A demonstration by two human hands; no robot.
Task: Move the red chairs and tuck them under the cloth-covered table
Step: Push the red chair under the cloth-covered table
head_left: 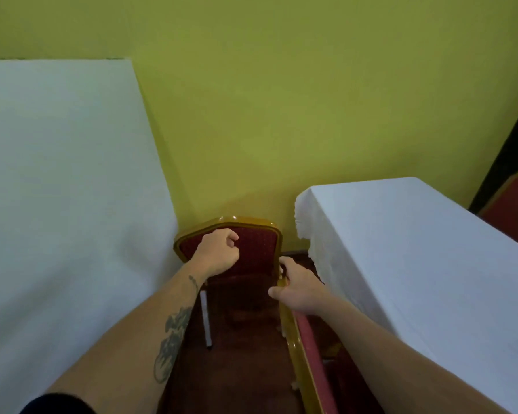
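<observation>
A red chair (256,252) with a gold frame stands against the yellow wall, in the gap between two white-clothed tables. In front of its red backrest is my left hand (219,252), curled into a loose fist; I cannot tell whether it touches the backrest. My right hand (296,289) grips the gold top rail of a second red chair (307,348), whose back runs along the edge of the right cloth-covered table (425,246). That chair's seat is hidden under the cloth.
A large white-clothed table (60,189) fills the left side. A third red chair (512,210) shows at the far right behind the right table. A thin metal table leg (206,318) stands on the dark red floor (240,369) between the tables.
</observation>
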